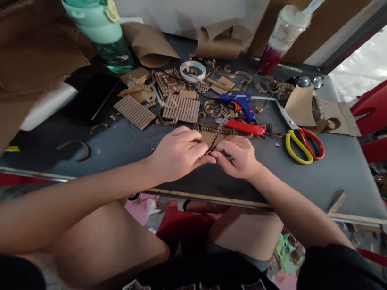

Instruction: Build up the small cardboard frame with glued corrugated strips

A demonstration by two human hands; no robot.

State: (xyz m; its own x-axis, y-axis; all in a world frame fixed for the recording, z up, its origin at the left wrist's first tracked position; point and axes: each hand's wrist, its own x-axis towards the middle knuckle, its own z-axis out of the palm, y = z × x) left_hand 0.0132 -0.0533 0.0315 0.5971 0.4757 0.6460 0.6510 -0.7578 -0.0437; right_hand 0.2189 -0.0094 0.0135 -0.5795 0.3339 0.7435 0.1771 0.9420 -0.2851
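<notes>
My grey bench point(339, 176) carries cardboard scraps point(134, 112), a blue glue gun point(241, 104) and scissors point(297, 128). A green bottle point(95, 27) stands toward my left.

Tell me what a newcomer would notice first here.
Probably the left hand and right hand, meeting on a cardboard piece near the table's front edge. Next, the bright scissors with red and yellow handles, right of them, and the blue glue gun just beyond. The green bottle stands out at the back left.
</notes>
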